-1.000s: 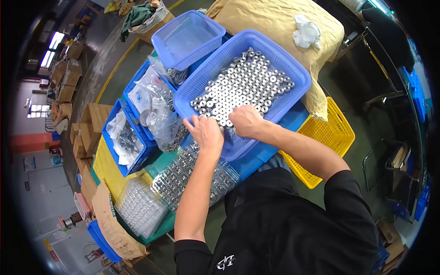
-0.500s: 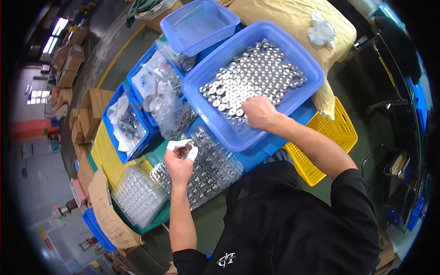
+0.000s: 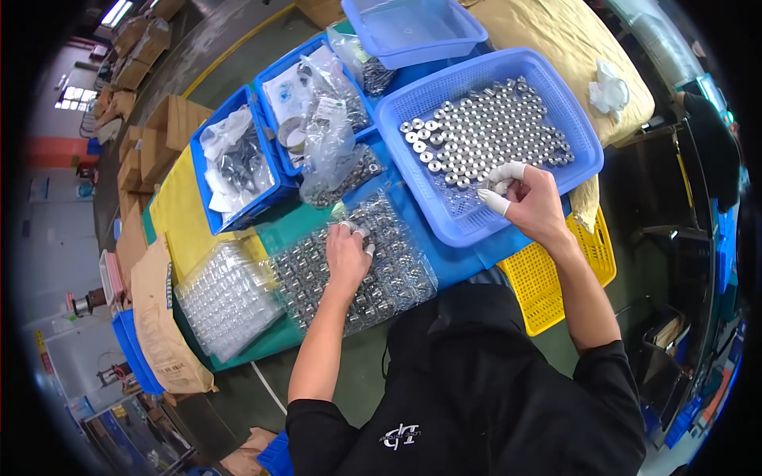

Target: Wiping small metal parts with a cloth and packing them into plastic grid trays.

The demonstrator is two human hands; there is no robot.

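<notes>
My left hand (image 3: 348,255), with white finger covers, rests over a clear plastic tray (image 3: 425,278) full of small metal parts. Its fingers are bent down and drawn together at the tray's pockets; whatever lies under the fingertips is hidden. Over the near right part of a blue plastic basket (image 3: 449,226), my right hand (image 3: 533,205) curls its covered thumb and forefinger toward each other. I cannot make out what sits between them. Many round, shiny metal parts (image 3: 496,131) with centre holes stand close together in the basket, and a few looser ones sit at its left.
Left of the filled tray lies a stack of clear trays (image 3: 226,297). Blue bins (image 3: 282,189) with plastic bags and metal parts stand behind. A pale blue tub (image 3: 417,36) is at the back, a yellow basket (image 3: 548,309) at the right, cardboard (image 3: 163,317) along the left edge.
My left hand, which held a small metal part in the air, has come down onto the filled tray. My right hand has lifted back from the metal parts, its fingers curled. The view has shifted.
</notes>
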